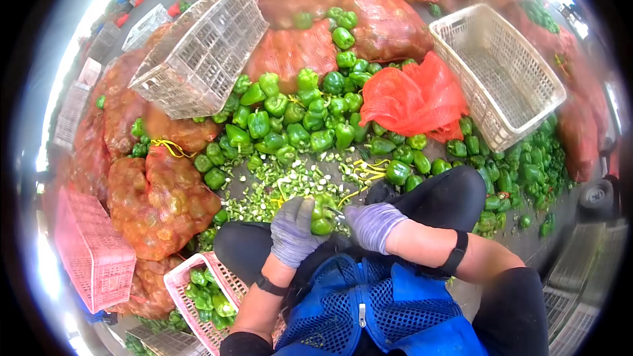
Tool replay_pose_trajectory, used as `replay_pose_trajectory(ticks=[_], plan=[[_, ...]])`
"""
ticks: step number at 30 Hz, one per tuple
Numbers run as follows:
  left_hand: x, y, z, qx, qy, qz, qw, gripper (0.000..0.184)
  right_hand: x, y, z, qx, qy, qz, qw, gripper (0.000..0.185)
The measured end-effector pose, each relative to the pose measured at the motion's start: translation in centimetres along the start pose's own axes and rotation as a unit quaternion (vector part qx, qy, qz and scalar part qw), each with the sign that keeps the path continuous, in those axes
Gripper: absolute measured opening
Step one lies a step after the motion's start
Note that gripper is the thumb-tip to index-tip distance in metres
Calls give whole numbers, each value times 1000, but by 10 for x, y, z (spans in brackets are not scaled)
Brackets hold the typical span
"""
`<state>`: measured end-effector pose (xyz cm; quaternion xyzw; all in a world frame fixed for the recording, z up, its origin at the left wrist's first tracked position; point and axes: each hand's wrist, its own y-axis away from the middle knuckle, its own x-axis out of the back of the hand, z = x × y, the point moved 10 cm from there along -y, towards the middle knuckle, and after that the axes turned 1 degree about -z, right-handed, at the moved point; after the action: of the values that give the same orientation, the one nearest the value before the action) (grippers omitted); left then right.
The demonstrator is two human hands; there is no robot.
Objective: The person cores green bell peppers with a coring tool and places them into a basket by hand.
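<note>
My left hand, in a grey-purple knitted glove, has its fingers wrapped round a green bell pepper held just above my lap. My right hand, gloved the same way, is closed beside the pepper. From its fingers a thin metal blade, seemingly of a small knife, reaches to the pepper's right side; its handle is hidden in the glove. On the floor ahead lie cut stems and pepper scraps. Past them spreads a heap of whole green bell peppers.
A red mesh sack lies crumpled on the peppers. Filled mesh sacks stand left and behind. A white crate is at right, a grey crate at upper left. Beside my left leg, a pink crate holds peppers.
</note>
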<state>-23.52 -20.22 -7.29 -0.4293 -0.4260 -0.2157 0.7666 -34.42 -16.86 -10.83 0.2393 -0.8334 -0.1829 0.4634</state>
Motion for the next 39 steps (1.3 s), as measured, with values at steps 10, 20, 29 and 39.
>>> replay_pose_trajectory(ticks=[10,20,29,39], plan=[[-17,8,-12,76,92,-201,972,97,-33,-8,19,-3,-171,-26,985,36],[-50,39,8,205,403,-377,808,96,-61,31,10,37,-56,-91,994,32],[-27,13,12,156,250,-345,891,85,-51,33,2,47,-136,-93,985,34],[-15,5,28,16,105,-135,985,84,-41,19,12,58,-235,-101,965,38]])
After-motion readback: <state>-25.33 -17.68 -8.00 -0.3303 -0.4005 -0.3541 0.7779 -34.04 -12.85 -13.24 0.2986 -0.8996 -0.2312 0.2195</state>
